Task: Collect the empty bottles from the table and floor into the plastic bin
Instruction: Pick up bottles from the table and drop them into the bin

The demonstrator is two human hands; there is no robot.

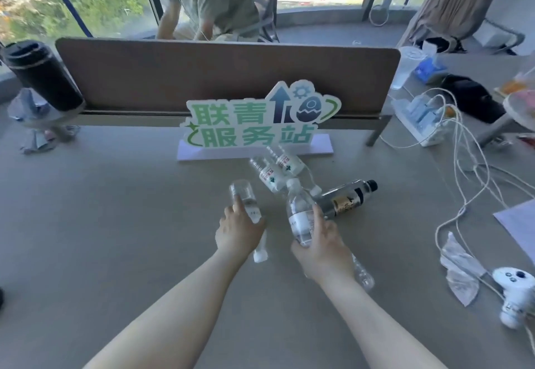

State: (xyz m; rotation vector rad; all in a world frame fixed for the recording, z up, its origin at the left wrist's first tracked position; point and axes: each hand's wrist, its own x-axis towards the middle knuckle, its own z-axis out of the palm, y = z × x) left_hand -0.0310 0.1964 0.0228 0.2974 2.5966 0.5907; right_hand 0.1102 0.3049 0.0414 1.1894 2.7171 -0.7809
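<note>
Both hands are already closed on bottles lying on the table (115, 224). The left hand (236, 231) wraps a clear bottle (246, 199) whose long axis runs away from the person, cap end toward them. The right hand (321, 241) grips another clear bottle (299, 212), neck pointing away. Just beyond the right hand lie 2 labelled bottles (275, 174) and a dark bottle (347, 197), its axis slanting right, nearer the right hand. No plastic bin is in view.

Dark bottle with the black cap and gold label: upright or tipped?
Tipped. The dark black-capped bottle lies on its side on the grey table, cap pointing away to the right.
</note>
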